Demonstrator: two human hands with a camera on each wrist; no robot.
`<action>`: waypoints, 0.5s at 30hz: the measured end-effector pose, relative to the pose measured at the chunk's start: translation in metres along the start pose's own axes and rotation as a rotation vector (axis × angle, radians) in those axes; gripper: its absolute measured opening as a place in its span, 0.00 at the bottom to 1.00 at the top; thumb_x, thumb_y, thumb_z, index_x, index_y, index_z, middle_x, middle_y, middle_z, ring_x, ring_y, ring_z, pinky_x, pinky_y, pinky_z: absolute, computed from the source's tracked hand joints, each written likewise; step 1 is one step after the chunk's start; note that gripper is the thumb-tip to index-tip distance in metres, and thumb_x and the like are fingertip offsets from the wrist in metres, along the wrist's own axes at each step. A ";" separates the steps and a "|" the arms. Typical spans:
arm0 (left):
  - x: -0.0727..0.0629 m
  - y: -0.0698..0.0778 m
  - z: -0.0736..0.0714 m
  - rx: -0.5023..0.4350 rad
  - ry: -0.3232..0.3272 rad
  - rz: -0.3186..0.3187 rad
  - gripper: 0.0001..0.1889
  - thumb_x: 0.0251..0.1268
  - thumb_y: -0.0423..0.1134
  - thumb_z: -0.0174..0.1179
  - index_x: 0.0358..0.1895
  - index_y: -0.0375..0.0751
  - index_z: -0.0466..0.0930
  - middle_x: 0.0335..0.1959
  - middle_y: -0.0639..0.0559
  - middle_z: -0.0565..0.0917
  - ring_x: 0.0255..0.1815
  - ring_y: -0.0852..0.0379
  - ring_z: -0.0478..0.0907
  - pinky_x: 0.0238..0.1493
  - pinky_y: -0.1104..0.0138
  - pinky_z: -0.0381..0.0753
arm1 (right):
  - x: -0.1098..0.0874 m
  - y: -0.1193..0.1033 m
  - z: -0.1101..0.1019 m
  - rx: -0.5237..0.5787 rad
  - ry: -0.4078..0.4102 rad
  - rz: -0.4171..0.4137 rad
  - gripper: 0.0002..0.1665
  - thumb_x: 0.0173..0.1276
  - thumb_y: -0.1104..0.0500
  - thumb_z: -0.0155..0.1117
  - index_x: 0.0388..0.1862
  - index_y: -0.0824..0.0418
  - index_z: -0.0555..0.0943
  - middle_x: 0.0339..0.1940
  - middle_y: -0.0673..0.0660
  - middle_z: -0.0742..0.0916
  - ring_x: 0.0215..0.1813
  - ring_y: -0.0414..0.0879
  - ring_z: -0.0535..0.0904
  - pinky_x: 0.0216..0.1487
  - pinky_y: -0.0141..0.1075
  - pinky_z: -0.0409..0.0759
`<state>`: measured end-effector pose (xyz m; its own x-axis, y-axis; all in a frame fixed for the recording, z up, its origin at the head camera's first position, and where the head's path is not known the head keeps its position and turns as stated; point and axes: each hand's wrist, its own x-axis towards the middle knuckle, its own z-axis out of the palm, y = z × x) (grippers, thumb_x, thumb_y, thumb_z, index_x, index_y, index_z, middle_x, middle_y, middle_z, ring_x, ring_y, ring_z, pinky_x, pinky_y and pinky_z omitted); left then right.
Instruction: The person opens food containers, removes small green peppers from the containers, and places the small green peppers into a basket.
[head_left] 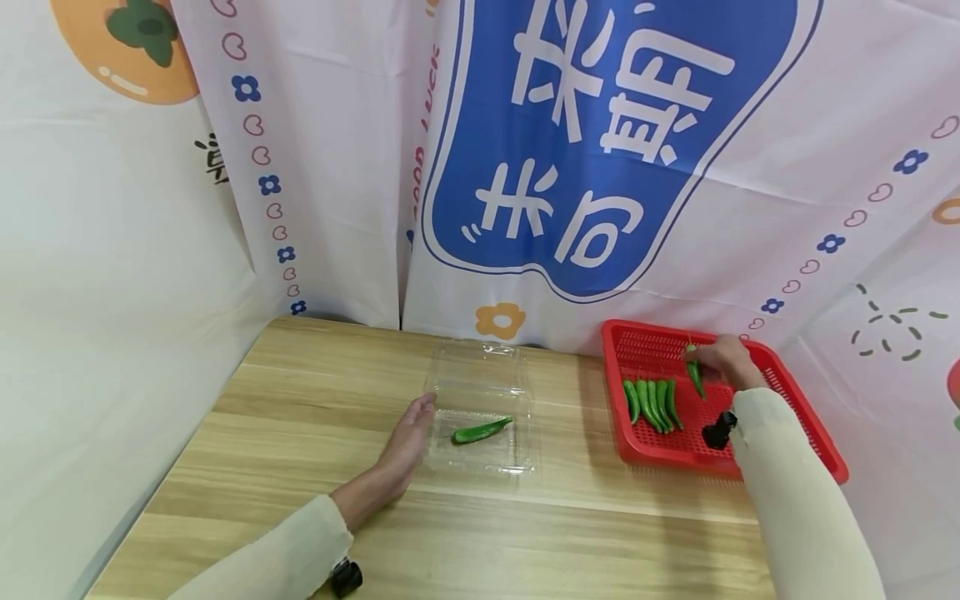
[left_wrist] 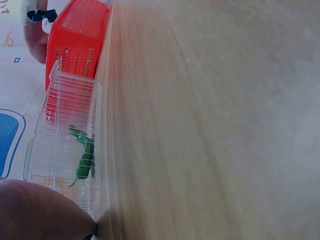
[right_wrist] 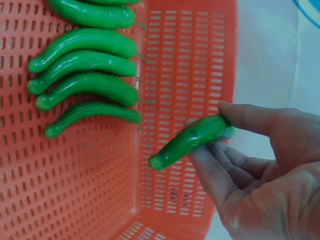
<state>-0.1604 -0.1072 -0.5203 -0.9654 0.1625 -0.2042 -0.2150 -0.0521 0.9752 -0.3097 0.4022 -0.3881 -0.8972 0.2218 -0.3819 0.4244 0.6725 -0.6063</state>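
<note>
My right hand (head_left: 729, 362) pinches a green chili pepper (right_wrist: 192, 140) between thumb and fingers, over the back of the red plastic basket (head_left: 813, 425). In the right wrist view the pepper's tip points away from the hand. Several more green chili peppers (head_left: 651, 405) lie side by side in the basket. My left hand (head_left: 401, 446) rests at the left side of a clear plastic clamshell box (head_left: 480, 467), fingers extended along its edge. The box stands with its lid (head_left: 480, 367) folded back, and one green chili pepper (head_left: 482, 430) lies inside.
The wooden table (head_left: 300, 433) carries both the box and the basket, with the basket to the right. A printed white curtain (head_left: 337, 167) hangs behind the table and along its sides. A black camera (head_left: 345, 577) is strapped to the left wrist.
</note>
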 end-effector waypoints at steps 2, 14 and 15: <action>0.000 0.000 0.000 0.001 0.002 0.000 0.31 0.91 0.48 0.34 0.86 0.40 0.46 0.88 0.36 0.44 0.87 0.33 0.37 0.84 0.36 0.38 | 0.001 0.003 0.001 0.025 0.005 0.011 0.15 0.75 0.59 0.67 0.40 0.72 0.79 0.20 0.53 0.85 0.25 0.45 0.86 0.29 0.35 0.88; 0.000 0.000 0.000 0.004 -0.003 0.000 0.31 0.91 0.49 0.34 0.86 0.40 0.46 0.88 0.36 0.45 0.87 0.33 0.38 0.84 0.36 0.39 | 0.007 0.020 0.005 0.047 0.020 0.074 0.15 0.74 0.58 0.67 0.41 0.73 0.79 0.20 0.54 0.84 0.25 0.45 0.86 0.37 0.40 0.92; 0.000 0.000 0.000 0.003 -0.004 0.004 0.31 0.91 0.49 0.34 0.86 0.40 0.46 0.88 0.36 0.45 0.87 0.33 0.37 0.84 0.35 0.39 | 0.007 0.020 0.005 0.050 0.018 0.075 0.15 0.74 0.59 0.67 0.42 0.73 0.79 0.20 0.54 0.84 0.24 0.44 0.86 0.38 0.41 0.92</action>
<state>-0.1604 -0.1070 -0.5199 -0.9656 0.1659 -0.2002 -0.2109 -0.0494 0.9763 -0.3070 0.4140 -0.4066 -0.8648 0.2832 -0.4147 0.4953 0.6174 -0.6112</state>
